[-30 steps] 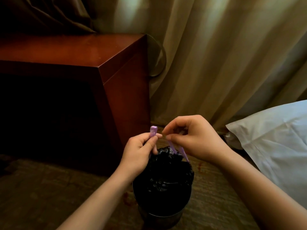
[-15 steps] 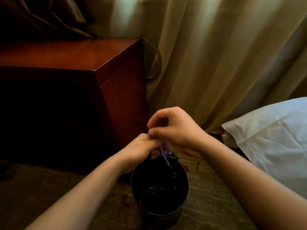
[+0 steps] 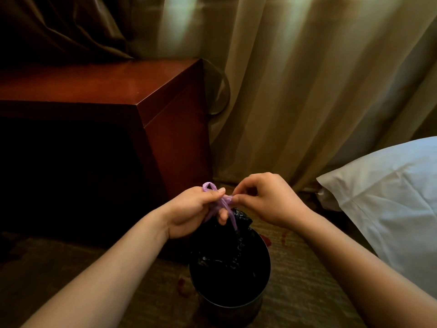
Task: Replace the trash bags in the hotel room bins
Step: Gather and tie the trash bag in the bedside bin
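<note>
Now the purple drawstring (image 3: 221, 204) of the black trash bag (image 3: 233, 242) is pinched between left hand (image 3: 191, 211) and right hand (image 3: 269, 200), fingers closed, above the round bin (image 3: 260, 297).

Backlit beige curtains (image 3: 307, 91) behind reddish wooden cabinet (image 3: 132, 91)

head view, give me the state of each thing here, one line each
black trash bag: gathered at the top, in the bin
purple drawstring: pulled out, pinched by both hands
bin: upright on the carpet
left hand: closed around the drawstring, loop above the fist
right hand: fingertips pinching the drawstring
curtain: drawn, hanging to the floor
pillow: lying right of the bin
</note>
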`<state>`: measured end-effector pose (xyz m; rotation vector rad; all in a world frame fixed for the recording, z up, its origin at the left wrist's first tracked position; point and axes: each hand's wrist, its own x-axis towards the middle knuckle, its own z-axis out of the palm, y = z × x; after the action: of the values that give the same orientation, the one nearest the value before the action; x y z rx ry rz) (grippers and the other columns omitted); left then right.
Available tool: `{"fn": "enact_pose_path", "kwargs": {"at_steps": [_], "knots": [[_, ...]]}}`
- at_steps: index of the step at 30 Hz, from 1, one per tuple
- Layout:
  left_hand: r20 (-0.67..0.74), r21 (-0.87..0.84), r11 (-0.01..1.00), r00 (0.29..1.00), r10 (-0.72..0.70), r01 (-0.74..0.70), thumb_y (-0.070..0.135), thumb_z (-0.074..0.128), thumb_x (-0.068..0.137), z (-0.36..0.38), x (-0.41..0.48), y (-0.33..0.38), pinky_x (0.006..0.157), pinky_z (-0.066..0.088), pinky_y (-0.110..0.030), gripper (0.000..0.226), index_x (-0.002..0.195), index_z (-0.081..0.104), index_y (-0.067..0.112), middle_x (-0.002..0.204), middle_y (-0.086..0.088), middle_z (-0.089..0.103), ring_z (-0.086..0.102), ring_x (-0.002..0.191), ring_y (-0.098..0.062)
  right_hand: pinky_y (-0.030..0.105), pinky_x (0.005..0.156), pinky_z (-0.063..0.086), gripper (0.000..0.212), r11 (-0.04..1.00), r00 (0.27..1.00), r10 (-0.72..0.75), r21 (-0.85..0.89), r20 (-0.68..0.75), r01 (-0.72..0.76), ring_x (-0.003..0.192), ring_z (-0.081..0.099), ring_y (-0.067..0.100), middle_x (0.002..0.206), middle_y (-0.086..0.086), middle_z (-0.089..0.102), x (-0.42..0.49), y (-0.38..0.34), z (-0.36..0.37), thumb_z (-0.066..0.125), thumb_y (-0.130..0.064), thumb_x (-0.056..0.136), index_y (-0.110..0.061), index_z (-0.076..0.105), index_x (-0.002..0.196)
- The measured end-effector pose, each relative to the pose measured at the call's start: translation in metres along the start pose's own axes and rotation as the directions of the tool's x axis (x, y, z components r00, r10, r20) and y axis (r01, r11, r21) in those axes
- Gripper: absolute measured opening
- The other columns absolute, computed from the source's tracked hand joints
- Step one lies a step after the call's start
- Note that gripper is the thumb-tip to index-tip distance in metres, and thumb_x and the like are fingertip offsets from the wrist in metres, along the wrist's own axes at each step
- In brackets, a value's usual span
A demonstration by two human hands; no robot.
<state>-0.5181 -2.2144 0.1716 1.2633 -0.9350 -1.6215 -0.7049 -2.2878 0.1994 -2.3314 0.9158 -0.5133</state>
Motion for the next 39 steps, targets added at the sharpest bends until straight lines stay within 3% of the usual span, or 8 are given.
{"fn": "enact_pose_path", "kwargs": {"at_steps": [11,13,16,19,28,33,37,39], "knots": [[-0.12,0.475,0.867,0.965,0.233,-0.15,-0.004,0.077,0.075,0.006,-0.006,0.004,0.081,0.057,-0.033,0.012,0.085,0.077,0.003,0.085,-0.018,0.075,0.071,0.082,-0.022,0.04,0.086,0.058,0.009,0.926,0.985,0.114,0.347,0.127,-0.152,0.086,0.069,0.009,0.089,-0.005,0.075,-0.011,0.023,0.01,0.071,-0.026,0.089,-0.026,0.078,0.094],[0.03,0.747,0.573,0.879,0.476,-0.336,-0.001,0.074,0.079,0.008,-0.006,-0.004,0.073,0.055,-0.029,0.013,0.083,0.077,0.011,0.079,-0.003,0.075,0.07,0.078,-0.013,0.039,0.09,0.057,0.015,0.912,0.981,0.18,0.361,0.074,-0.195,0.092,0.068,0.006,0.095,-0.008,0.074,-0.008,0.028,0.015,0.065,-0.024,0.094,-0.026,0.076,0.104],[0.45,0.88,-0.232,0.573,0.685,-0.414,0.006,0.063,0.09,0.006,-0.003,-0.015,0.067,0.052,-0.033,0.011,0.092,0.073,0.011,0.088,0.0,0.07,0.062,0.077,-0.017,0.035,0.094,0.055,0.023,0.951,0.985,0.144,0.262,0.1,-0.165,0.101,0.064,-0.001,0.106,-0.015,0.071,-0.004,0.028,0.026,0.059,-0.028,0.097,-0.031,0.071,0.117],[0.567,0.823,-0.47,0.404,0.718,-0.319,0.01,0.06,0.095,0.012,-0.001,-0.024,0.064,0.051,-0.039,0.015,0.087,0.071,0.003,0.086,-0.011,0.068,0.061,0.07,-0.026,0.032,0.094,0.054,0.025,0.945,0.984,0.123,0.289,0.126,-0.155,0.102,0.064,-0.002,0.108,-0.015,0.072,0.0,0.025,0.034,0.054,-0.031,0.1,-0.032,0.07,0.12],[0.298,0.923,-0.13,0.462,0.835,-0.361,0.018,0.064,0.094,0.001,0.002,-0.034,0.069,0.053,-0.033,0.014,0.099,0.072,0.007,0.092,-0.004,0.069,0.064,0.081,-0.017,0.02,0.07,0.054,0.011,0.838,0.979,0.161,0.506,0.128,-0.204,0.084,0.071,0.005,0.09,-0.006,0.076,0.0,0.021,0.026,0.07,-0.02,0.09,-0.024,0.078,0.097],[0.264,0.931,-0.121,0.406,0.875,-0.343,0.018,0.067,0.094,-0.01,-0.003,-0.045,0.067,0.055,-0.035,0.02,0.107,0.074,0.005,0.094,-0.005,0.074,0.068,0.08,-0.017,0.023,0.073,0.056,0.007,0.857,0.988,0.153,0.493,0.034,-0.15,0.082,0.071,0.005,0.084,-0.007,0.076,-0.002,0.023,0.021,0.076,-0.018,0.085,-0.023,0.078,0.09],[0.344,0.918,-0.25,0.308,0.887,-0.307,0.014,0.07,0.09,-0.009,-0.007,-0.057,0.059,0.053,-0.039,0.018,0.104,0.075,0.003,0.091,-0.006,0.074,0.069,0.074,-0.021,0.038,0.084,0.056,0.008,0.983,0.932,-0.176,0.001,-0.318,0.186,0.084,0.068,0.004,0.084,-0.012,0.074,-0.008,0.037,0.028,0.077,-0.019,0.085,-0.024,0.078,0.091],[0.399,0.901,-0.315,0.286,0.871,-0.298,0.013,0.073,0.088,-0.006,-0.009,-0.061,0.06,0.053,-0.038,0.017,0.102,0.076,0.003,0.09,-0.005,0.075,0.069,0.074,-0.02,0.046,0.1,0.048,0.005,0.856,0.794,-0.499,-0.338,-0.348,0.39,0.089,0.068,0.012,0.088,-0.006,0.073,-0.011,0.048,0.036,0.073,-0.017,0.089,-0.019,0.078,0.091]]}}
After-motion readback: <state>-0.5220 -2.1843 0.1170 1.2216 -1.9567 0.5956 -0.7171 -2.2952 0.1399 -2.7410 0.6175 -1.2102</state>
